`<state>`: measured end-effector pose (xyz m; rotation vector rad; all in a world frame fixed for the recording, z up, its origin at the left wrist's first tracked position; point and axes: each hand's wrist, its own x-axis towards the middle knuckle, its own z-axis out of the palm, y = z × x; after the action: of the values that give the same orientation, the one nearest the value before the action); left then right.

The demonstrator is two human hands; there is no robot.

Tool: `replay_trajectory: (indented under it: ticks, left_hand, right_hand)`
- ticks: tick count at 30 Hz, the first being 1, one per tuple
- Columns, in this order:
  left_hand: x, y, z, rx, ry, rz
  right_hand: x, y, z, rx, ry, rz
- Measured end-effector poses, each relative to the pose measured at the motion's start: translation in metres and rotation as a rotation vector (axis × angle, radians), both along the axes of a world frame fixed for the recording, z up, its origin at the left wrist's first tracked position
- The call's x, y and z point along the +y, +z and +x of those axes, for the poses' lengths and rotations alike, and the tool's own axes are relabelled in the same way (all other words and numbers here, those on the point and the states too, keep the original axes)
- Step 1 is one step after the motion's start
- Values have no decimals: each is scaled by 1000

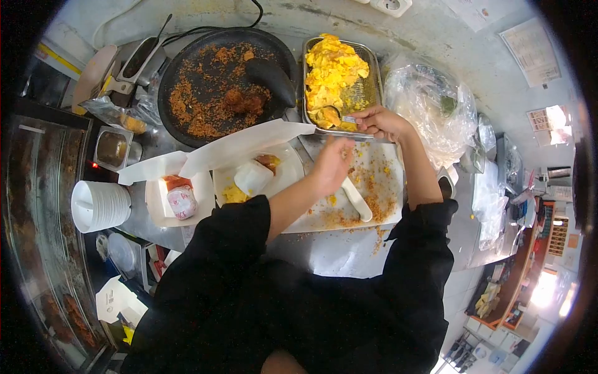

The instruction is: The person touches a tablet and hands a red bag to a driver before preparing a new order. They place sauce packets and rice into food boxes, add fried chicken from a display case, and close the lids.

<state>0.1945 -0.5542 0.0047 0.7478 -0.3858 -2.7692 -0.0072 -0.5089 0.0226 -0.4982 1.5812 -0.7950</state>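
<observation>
My right hand (385,123) is closed on the handle of a metal spoon (350,119), whose bowl rests in chopped yellow food (333,65) resembling egg. The food fills much of a metal tray (376,81) with a mesh base. My left hand (335,163) hovers over the near side of this tray, above a white cutting board (305,219) strewn with brown crumbs; its fingers are blurred. Close beneath it lies a white handle (357,199), its other end hidden. Left of that forearm, an open white takeaway box (291,163) holds a white wrapped item (253,177) and yellow food.
A large black pan (180,81) with brown crumbs and a dark scoop (271,81) stands at back left. Another open box (156,209) holds a wrapped item (182,201). Stacked white bowls (103,206) sit at the left edge. A clear plastic bag (430,106) bulges at right.
</observation>
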Motion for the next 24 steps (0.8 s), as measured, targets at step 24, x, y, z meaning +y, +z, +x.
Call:
replay_trajectory:
  ticks: [24]
  left_hand:
    - [-166, -69, 413, -740, 518, -674]
  right_hand:
    - [-105, -48, 436, 1012, 443, -824]
